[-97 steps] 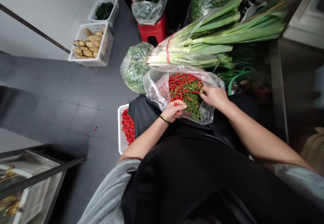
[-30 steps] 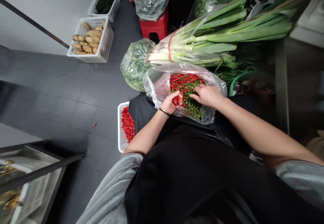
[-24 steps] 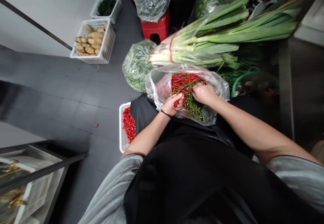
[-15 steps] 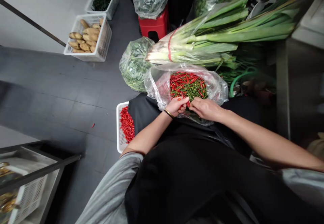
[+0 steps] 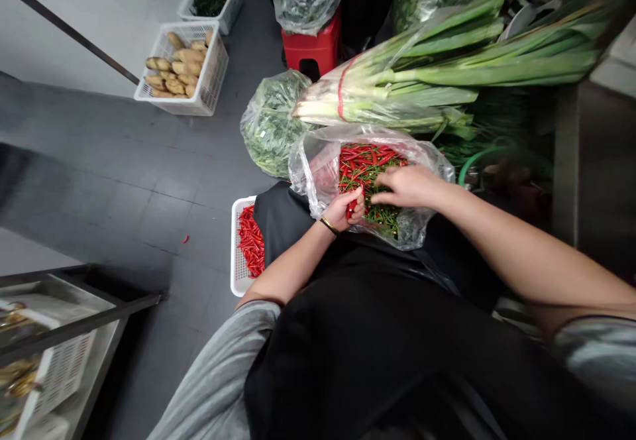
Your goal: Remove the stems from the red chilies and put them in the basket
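- I have only the head view, and the person's left hand (image 5: 345, 211), with a gold bangle on the wrist, is curled narrow around a glossy red chili (image 5: 352, 209), holding it.
- That chili's long axis runs roughly up and down in my view, slightly tilted. One end shows by the fingers and the rest is hidden in the fist, so I can't tell stem from tip.
- The right hand (image 5: 410, 187) is open, fingers stretched out over the pile, nothing visible in it. I can't tell if the fingertips touch the chilies.
- A pile of thin red and green chilies (image 5: 370, 178) lies inside a clear plastic bag (image 5: 315, 175) resting on a black apron (image 5: 293, 218). The chilies point every which way, and the hands and bag folds hide part of the pile.
- Just left of the bag, a white plastic mesh crate (image 5: 234, 254) holds loose red chilies (image 5: 250, 244), its far side partly under the apron.
- Beyond the bag lie long green-and-white scallions (image 5: 397, 89) tied with a red band, beside a clear bag of leafy greens (image 5: 271, 125).
- A red plastic stool (image 5: 311, 46) stands further off, with a bag of greens (image 5: 308, 2) on it, cut off by the top edge.
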### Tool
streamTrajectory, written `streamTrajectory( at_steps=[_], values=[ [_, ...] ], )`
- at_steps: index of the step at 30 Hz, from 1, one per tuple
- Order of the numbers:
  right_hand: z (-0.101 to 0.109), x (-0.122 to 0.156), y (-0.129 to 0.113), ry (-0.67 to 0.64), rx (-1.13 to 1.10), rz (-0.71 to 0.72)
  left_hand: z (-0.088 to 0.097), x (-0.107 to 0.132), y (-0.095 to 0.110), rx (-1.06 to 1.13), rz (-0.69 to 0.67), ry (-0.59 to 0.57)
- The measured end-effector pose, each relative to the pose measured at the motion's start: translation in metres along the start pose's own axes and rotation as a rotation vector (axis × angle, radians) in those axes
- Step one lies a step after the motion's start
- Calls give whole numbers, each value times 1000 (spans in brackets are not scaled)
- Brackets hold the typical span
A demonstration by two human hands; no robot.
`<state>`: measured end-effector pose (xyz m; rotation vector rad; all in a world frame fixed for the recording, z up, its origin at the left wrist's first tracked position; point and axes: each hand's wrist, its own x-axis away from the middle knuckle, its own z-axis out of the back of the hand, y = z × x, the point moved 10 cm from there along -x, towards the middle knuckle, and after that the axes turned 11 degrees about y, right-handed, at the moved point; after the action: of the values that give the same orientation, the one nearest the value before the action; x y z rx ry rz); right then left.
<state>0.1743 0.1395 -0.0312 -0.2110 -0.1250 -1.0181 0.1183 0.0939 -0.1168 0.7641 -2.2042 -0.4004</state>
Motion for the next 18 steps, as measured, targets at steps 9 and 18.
streamTrajectory(
  at_steps=[9,18],
  values=[
    [6,-34,52,339,-58,-145,2,8,10,-47,-92,51],
    [2,24,45,412,-1190,-451,-13,12,29,-442,-339,207]
  ],
)
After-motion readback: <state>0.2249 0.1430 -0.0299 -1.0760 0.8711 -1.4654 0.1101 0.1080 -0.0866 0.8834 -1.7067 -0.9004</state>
